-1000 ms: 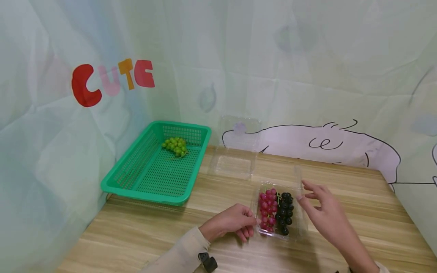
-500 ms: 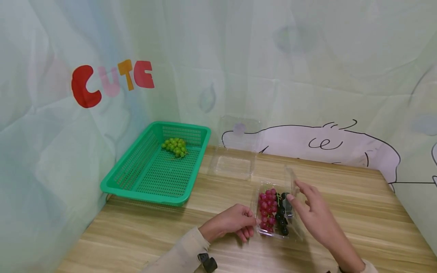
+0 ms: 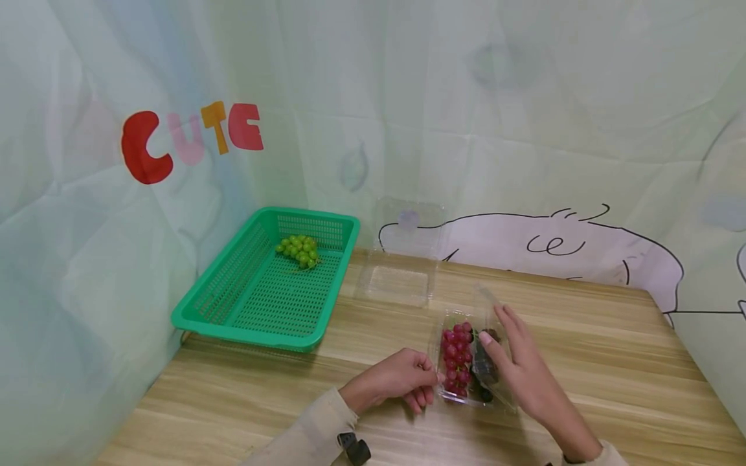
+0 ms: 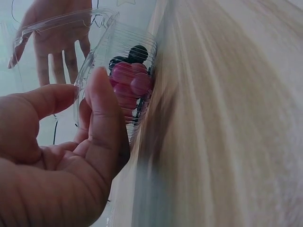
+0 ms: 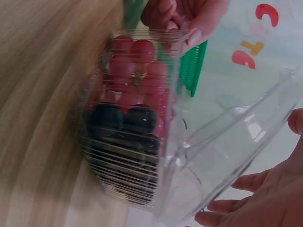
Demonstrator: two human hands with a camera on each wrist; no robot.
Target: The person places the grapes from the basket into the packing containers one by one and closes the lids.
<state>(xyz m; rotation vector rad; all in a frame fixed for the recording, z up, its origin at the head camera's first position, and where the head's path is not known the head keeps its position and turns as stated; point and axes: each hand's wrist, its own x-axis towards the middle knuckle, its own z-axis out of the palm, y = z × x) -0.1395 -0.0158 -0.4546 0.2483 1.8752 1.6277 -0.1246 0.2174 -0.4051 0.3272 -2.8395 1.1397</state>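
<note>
A hinged clear plastic clamshell box [image 3: 460, 399] sits on the table, holding a bunch of red grapes [image 3: 456, 356] and a bunch of black grapes [image 5: 106, 116] side by side. My left hand [image 3: 396, 377] pinches the box's left rim between thumb and curled fingers, as the left wrist view shows close up. The lid [image 5: 244, 125] leans part-way over from the right-hand hinge side, overlapping the black grapes. Against the lid's outer face rests my right hand [image 3: 527, 372], its fingers long and nearly straight. Through the plastic the black grapes look blurred in the head view.
A green plastic basket [image 3: 256, 333] stands at the left, with a bunch of green grapes [image 3: 300, 249] inside. Behind the box, a second clear clamshell [image 3: 399, 281] stands with its lid up against the printed backdrop [image 3: 524, 129]. The wooden table [image 3: 612, 362] extends to the right.
My right hand has moved left, tipping the lid from upright to a slant over the black grapes. The left hand stays at the left rim.
</note>
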